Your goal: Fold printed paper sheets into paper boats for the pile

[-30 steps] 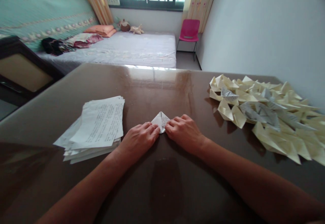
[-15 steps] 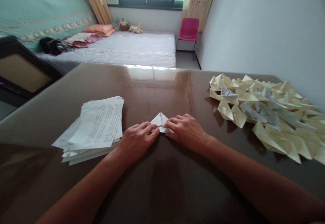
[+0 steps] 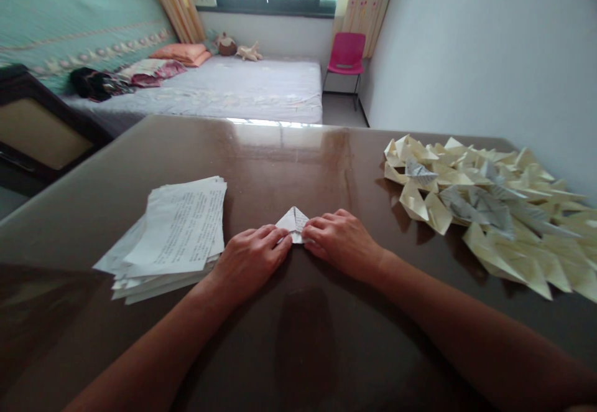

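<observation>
A small folded piece of printed paper (image 3: 293, 220) lies on the dark brown table (image 3: 289, 157), its pointed tip facing away from me. My left hand (image 3: 249, 259) presses on its left corner with curled fingers. Fingers bent and closed, my right hand (image 3: 342, 241) holds down its right corner. Most of the paper's near part is hidden under my fingers.
A stack of printed sheets (image 3: 172, 234) lies to the left of my hands. A heap of several folded cream paper shapes (image 3: 485, 203) covers the table's right side by the wall. Beyond the table are a bed (image 3: 224, 88) and a pink chair (image 3: 347, 54).
My right hand's fingers slid slightly left along the folded paper, closer to the left hand. The paper stays in the same spot.
</observation>
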`<move>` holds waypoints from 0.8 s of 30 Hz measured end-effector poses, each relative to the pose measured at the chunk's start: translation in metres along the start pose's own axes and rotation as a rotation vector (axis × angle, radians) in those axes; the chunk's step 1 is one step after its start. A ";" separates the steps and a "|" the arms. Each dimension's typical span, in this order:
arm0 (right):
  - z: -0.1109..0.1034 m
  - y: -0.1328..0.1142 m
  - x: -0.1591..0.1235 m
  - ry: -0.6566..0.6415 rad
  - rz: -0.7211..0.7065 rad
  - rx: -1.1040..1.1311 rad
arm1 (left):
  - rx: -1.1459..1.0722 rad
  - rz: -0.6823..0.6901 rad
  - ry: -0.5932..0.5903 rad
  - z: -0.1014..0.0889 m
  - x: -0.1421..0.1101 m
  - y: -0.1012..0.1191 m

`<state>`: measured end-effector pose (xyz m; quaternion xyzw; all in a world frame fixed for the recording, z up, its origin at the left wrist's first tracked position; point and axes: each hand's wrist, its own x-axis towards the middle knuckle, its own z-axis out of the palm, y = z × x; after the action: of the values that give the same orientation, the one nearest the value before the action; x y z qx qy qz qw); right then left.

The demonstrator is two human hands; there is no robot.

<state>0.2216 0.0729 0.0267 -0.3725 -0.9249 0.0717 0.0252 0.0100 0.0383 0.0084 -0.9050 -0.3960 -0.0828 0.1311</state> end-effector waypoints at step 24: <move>-0.007 0.000 0.001 -0.071 0.062 0.087 | -0.042 -0.042 0.032 0.003 0.002 0.002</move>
<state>0.2215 0.0748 0.0332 -0.3967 -0.9093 0.1257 0.0061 0.0133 0.0394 0.0062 -0.8977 -0.4108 -0.1084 0.1165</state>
